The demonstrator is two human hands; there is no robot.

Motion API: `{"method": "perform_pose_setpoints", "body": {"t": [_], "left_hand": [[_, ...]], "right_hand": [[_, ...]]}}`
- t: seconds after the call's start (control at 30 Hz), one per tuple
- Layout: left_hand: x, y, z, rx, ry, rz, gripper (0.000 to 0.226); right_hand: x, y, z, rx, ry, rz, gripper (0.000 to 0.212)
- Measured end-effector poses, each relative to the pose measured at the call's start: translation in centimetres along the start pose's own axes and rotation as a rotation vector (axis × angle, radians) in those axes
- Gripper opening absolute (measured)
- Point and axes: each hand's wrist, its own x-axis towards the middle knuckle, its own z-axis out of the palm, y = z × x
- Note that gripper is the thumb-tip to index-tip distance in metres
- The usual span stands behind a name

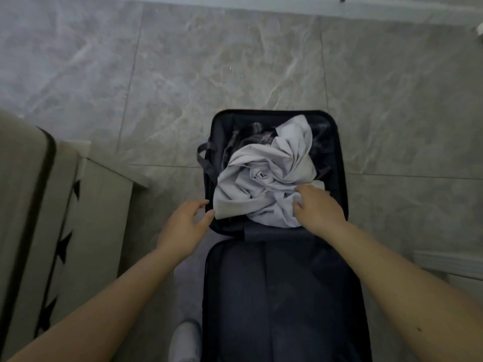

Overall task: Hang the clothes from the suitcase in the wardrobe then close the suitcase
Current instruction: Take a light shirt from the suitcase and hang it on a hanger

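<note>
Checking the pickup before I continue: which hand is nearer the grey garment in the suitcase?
Right. The right hand rests on the grey garment, fingers curled into its near edge. The left hand hovers open beside its left corner.

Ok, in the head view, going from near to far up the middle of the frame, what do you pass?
Open suitcase lid → right hand on the near edge of the pale grey garment → far rim of the suitcase → grey tiled floor → pale strip along the frame's top edge.

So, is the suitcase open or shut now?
Open. The suitcase lies flat on the floor, both halves spread, with crumpled grey cloth in the far half.
</note>
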Motion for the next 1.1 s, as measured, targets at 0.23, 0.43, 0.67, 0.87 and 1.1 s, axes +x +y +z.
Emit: {"method": "perform_pose_setpoints", "body": {"t": [0.23,0.43,0.67,0.87,1.1], "left_hand": [[3.8,-3.8,4.9,0.091,-0.051,0.05,0.043],[6.7,-5.4,7.0,0.243,-0.097,0.151,0.048],[7.9,-4.9,8.4,0.229,-0.102,0.171,0.047],[7.2,-4.1,7.0,0.105,-0.099,0.099,0.044],[5.7,-2.1,4.4,-0.021,-0.064,0.001,0.042]], "right_hand": [[5.8,1.6,5.5,-0.097,0.08,-0.009,0.038],[8.8,1.5,8.8,-0.202,0.018,0.063,0.063],[9.6,1.1,8.7,-0.341,0.062,0.06,0.021],[9.3,1.1,8.0,-0.066,0.051,0.071,0.012],[9.1,-2.0,2.1,0.648,0.179,0.502,0.017]]}}
